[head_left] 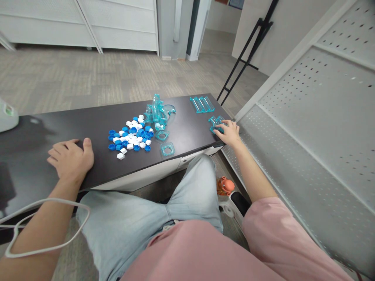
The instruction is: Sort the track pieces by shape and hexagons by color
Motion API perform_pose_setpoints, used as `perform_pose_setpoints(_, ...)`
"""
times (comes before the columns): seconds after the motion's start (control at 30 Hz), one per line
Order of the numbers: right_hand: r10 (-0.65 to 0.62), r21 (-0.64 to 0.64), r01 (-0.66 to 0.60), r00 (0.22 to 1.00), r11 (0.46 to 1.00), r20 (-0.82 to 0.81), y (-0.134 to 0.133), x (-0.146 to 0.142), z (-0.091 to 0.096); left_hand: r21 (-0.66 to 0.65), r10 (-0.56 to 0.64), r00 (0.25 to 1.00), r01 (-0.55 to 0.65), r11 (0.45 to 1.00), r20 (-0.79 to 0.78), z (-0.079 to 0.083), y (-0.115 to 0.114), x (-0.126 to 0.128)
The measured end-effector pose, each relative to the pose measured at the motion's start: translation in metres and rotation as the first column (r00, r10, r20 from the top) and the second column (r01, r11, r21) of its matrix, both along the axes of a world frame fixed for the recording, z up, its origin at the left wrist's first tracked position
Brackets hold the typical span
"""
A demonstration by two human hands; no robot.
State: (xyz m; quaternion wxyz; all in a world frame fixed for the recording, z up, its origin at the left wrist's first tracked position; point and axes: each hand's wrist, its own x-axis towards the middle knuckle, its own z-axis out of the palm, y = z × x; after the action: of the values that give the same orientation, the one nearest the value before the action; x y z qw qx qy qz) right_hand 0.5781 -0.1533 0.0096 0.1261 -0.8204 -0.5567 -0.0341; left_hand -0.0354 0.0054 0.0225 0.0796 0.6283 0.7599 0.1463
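My left hand (72, 158) lies flat on the dark tabletop at the left, fingers spread and nothing in it. At the table's right end, my right hand (229, 132) has its thumb and fingertips on a small group of curved, clear teal plastic pieces (213, 121), partly covering them. Just beyond it, several straight clear teal bars (202, 104) lie side by side. Between my hands is a loose spread of blue and white hexagonal pieces (133, 136). Beside that spread rests a heap of clear teal plastic parts (158, 113), with two square teal frames with round holes (167, 149) nearer me.
The dark table (96, 168) ends close to a grey perforated panel (310, 128) on the right. A white cable (48, 201) loops over my left forearm. An orange-lidded bottle (227, 185) stands below the table by my knee. A white device (7, 116) sits at the far left.
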Motion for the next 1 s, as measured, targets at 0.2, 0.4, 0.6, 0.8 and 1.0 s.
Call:
perform_pose_setpoints(0.2,-0.033,0.056,0.037,0.997,0.998,-0.075,-0.005,0.014,-0.005,0.020,0.048,0.999,-0.048,0.999,0.002,-0.001,0.001,0.001)
perform_pose_setpoints(0.4,-0.030,0.040,0.034,0.994,0.999,-0.108,0.002,0.014,-0.012,0.026,0.042,0.999,-0.042,0.999,0.001,-0.006,0.003,-0.003)
perform_pose_setpoints(0.6,0.026,0.007,-0.026,0.993,1.000,-0.117,0.008,0.029,-0.013,0.021,0.039,0.999,-0.039,0.999,-0.015,-0.003,0.000,-0.001)
perform_pose_setpoints(0.8,0.058,-0.014,-0.059,0.996,0.998,-0.066,0.006,0.039,-0.005,0.006,0.040,0.999,-0.040,0.999,-0.007,-0.002,0.000,-0.002)
perform_pose_setpoints(1.0,0.020,0.076,-0.018,1.000,0.997,-0.023,0.006,0.013,0.008,0.018,0.032,0.999,-0.032,0.999,-0.012,-0.006,0.002,-0.004)
